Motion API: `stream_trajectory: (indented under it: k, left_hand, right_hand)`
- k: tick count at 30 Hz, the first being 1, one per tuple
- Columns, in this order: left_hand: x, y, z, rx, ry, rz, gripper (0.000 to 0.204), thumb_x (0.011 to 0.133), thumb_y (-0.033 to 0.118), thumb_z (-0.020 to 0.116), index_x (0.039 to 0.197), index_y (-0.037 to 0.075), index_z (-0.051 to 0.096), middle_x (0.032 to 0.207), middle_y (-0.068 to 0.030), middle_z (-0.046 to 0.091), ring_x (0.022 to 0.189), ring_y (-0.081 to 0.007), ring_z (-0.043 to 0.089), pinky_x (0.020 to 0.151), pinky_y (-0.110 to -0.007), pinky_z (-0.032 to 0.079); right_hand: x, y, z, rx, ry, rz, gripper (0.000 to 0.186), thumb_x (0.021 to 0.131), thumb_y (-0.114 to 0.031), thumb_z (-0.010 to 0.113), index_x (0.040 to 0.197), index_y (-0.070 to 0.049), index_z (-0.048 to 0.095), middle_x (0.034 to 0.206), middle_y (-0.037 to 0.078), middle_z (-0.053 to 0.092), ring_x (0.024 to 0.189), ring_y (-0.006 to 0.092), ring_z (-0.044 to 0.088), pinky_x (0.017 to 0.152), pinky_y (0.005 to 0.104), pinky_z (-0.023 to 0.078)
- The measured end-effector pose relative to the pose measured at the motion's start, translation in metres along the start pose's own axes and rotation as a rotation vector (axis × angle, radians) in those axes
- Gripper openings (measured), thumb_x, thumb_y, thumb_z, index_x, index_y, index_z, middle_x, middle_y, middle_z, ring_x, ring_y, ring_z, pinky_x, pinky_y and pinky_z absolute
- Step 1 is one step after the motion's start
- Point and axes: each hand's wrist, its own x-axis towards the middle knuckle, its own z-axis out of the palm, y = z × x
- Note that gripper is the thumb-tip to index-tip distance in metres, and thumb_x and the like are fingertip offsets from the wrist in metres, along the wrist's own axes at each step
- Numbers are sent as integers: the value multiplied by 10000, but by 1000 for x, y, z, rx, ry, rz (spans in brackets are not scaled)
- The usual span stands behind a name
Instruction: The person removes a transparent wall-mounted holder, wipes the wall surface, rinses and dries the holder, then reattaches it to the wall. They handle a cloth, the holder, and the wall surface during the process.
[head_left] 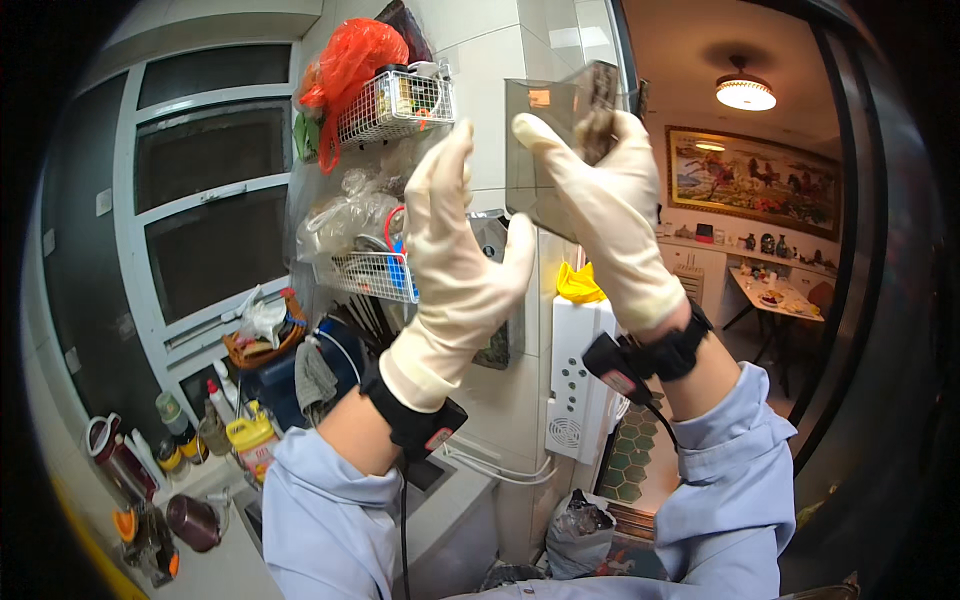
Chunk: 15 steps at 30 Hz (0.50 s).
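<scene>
Panel (528, 176) held in your curled right hand (606, 195): probably light, stiff, slippery, best gripped by edges; left hand (452, 240) spread, empty.

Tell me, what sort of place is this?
Probably a home kitchen or utility area: bottles stand below the window, wire baskets hang on the wall, and a table stands beyond.

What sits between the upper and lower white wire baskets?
Mainly crumpled clear plastic bags between the upper basket and lower basket, in the head view.
</scene>
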Motion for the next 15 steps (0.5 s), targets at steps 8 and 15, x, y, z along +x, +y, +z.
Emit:
stream_trajectory:
  k: [8, 15]
  left_hand:
    - [-16, -126, 20, -423, -95, -527, 806, 764, 228, 765, 1415, 13, 341, 1210, -174, 450, 1019, -249, 508, 791, -362, 500]
    - [2, -180, 24, -1634, 128, -921, 371, 1060, 307, 415, 1254, 0, 492, 1138, -121, 560, 1116, -191, 550, 997, -371, 458]
  right_hand:
    - [7, 14, 129, -502, -85, -91, 526, 753, -409, 796, 1029, -19, 575, 833, 136, 698, 723, 263, 692, 678, 363, 546]
    - [17, 34, 173, -565, -311, -172, 521, 884, -482, 583, 990, 28, 586, 902, 269, 677, 862, 434, 667, 803, 469, 530]
